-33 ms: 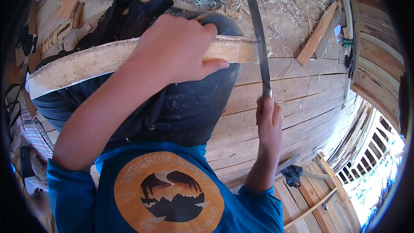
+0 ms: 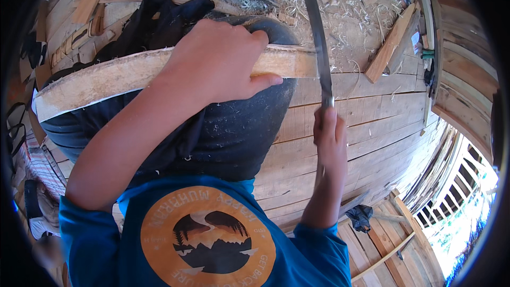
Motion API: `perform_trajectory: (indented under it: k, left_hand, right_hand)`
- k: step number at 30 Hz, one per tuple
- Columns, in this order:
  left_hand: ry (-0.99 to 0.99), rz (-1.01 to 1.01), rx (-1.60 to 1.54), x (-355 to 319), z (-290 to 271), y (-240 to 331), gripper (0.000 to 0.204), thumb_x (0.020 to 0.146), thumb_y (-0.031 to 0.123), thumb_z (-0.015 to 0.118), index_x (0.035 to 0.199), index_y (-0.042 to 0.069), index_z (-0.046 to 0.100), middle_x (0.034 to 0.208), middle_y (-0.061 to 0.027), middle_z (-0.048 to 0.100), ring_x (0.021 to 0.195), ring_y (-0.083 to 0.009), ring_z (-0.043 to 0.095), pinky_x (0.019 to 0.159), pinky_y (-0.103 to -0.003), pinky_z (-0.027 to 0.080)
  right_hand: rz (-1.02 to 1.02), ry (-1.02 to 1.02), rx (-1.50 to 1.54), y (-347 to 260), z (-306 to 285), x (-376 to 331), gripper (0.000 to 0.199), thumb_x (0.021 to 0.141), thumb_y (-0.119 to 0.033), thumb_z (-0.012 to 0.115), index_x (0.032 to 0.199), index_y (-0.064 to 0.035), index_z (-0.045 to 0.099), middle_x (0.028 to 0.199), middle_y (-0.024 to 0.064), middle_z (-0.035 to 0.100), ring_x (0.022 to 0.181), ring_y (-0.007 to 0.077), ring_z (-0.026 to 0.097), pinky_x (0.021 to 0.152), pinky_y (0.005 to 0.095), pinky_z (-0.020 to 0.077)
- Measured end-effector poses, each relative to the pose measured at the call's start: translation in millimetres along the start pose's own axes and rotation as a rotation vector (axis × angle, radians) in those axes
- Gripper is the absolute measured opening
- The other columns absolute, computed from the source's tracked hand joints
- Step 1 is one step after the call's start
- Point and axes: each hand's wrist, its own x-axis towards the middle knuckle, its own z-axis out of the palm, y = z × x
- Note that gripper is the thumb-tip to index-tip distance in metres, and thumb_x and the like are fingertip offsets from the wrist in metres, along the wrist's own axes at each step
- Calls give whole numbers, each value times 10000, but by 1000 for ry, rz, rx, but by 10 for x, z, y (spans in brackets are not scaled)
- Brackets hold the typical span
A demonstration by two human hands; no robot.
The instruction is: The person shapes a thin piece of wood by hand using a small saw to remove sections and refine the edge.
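The left hand (image 2: 218,64) is clamping the wooden slat (image 2: 106,79) steady while the right hand (image 2: 329,138), gripping the long blade (image 2: 317,37), should be shaving away from those fingers.

The single view comes from a wide fisheye camera on the person's head, looking steeply down the front of the body. The blue printed shirt (image 2: 202,234) fills the lower edge, very near the lens. Both forearms rise from there toward the pale wooden plank floor (image 2: 366,127), whose straight boards curve toward the dark round rim.
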Motion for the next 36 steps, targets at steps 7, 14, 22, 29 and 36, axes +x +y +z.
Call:
perform_trajectory:
  k: [7, 14, 22, 29, 36]
  left_hand:
    - [-21, -14, 0, 35, -26, -1, 563, 848, 595, 609, 892, 34, 631, 651, -134, 647, 665, -313, 680, 608, -387, 533]
    - [-71, -12, -33, -11, -57, 52, 553, 845, 581, 614, 890, 30, 623, 661, -137, 651, 668, -315, 677, 610, -394, 530]
    - [-60, -18, -21, 27, -32, 12, 578, 849, 594, 601, 934, 24, 630, 687, -144, 658, 678, -317, 681, 615, -405, 534]
    - [-65, -12, -58, 0, 8, 6, 574, 847, 597, 606, 922, 29, 635, 689, -154, 655, 691, -316, 682, 640, -404, 539]
    - [4, -1, -26, 7, -19, -19, 566, 847, 592, 610, 910, 31, 640, 684, -151, 657, 684, -314, 683, 641, -396, 542]
  right_hand:
    - [90, 25, -2, 333, -143, -466, 504, 1042, -438, 338, 738, -61, 478, 595, -32, 373, 557, 63, 334, 498, 261, 251]
    - [11, 12, -19, 226, -86, -452, 510, 1045, -424, 348, 763, -28, 502, 590, -5, 381, 557, 85, 357, 508, 296, 300]
    - [36, 15, -41, -4, 1, -115, 493, 1051, -394, 346, 743, -34, 483, 590, -13, 377, 556, 86, 337, 505, 297, 289]
    - [134, -6, 28, 362, -250, -736, 488, 1046, -410, 335, 747, -55, 485, 590, -34, 363, 552, 71, 321, 500, 278, 272]
    - [-6, 32, 27, -116, 100, 184, 485, 1059, -378, 325, 715, -57, 440, 592, -29, 338, 552, 78, 316, 496, 299, 262]
